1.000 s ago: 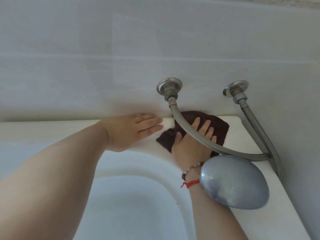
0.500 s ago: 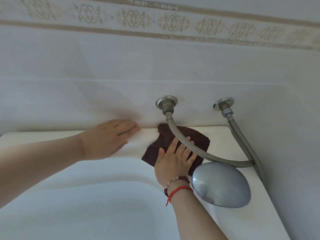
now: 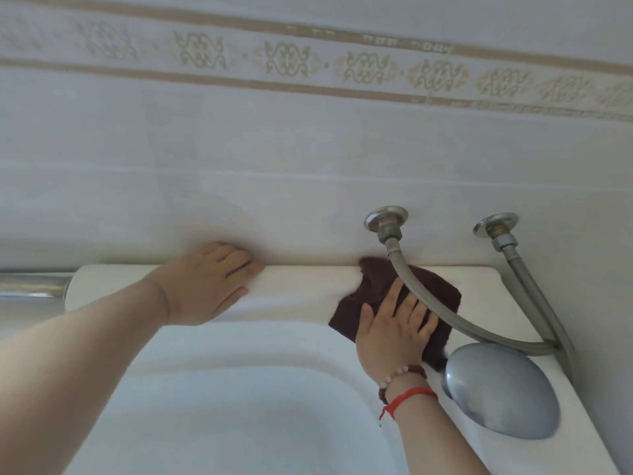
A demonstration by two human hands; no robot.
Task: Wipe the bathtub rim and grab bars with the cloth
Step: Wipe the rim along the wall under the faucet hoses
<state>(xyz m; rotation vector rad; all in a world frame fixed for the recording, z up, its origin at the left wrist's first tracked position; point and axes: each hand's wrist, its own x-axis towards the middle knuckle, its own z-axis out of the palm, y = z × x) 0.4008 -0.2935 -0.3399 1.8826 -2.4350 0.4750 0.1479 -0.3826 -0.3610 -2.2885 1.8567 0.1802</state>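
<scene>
A dark brown cloth [image 3: 373, 282] lies flat on the white bathtub rim [image 3: 301, 286] at the far right corner, partly under a braided metal hose [image 3: 479, 334]. My right hand [image 3: 390, 334] presses on the cloth with its palm down and fingers spread; it wears a bead bracelet and a red string. My left hand [image 3: 205, 286] rests flat on the bare rim against the wall, holding nothing. A chrome grab bar [image 3: 32, 286] shows at the far left edge, well away from both hands.
Two braided hoses run from wall fittings [image 3: 385, 217] down to the rim; the second hose [image 3: 534, 293] hugs the right wall. A grey oval metal cap [image 3: 500, 389] sits on the rim right of my wrist. The tub basin [image 3: 239, 406] opens below.
My left hand has slid left along the rim, away from the cloth. My right hand stays pressed on the cloth, shifted a little. The view has tilted up, so the grab bar now shows.
</scene>
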